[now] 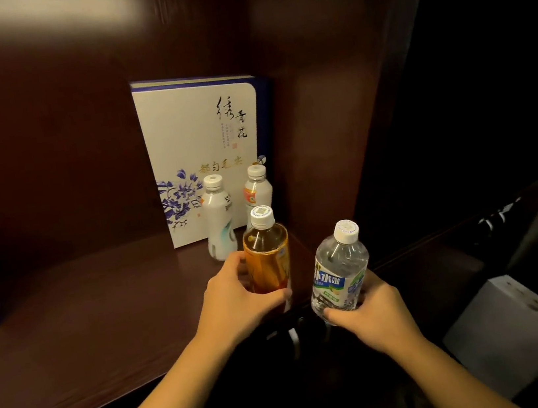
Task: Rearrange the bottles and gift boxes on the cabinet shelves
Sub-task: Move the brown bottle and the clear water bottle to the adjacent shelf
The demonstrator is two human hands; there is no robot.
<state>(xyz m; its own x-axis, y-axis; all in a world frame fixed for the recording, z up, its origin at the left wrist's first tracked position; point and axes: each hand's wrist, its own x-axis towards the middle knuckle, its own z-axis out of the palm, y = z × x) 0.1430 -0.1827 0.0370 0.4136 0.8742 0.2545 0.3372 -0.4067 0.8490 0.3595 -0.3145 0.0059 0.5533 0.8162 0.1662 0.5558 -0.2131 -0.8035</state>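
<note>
Dark wooden shelf (88, 333) fills the frame's left and centre. At lower centre the left hand (229, 299) grips an amber bottle (267, 256) upright; just right, the right hand (376, 316) holds a clear water bottle (339, 270) — tilted slightly. Behind them stand a white bottle (217, 218) and a red-labelled bottle (257, 191), before an upright gift box (196, 138).
</note>
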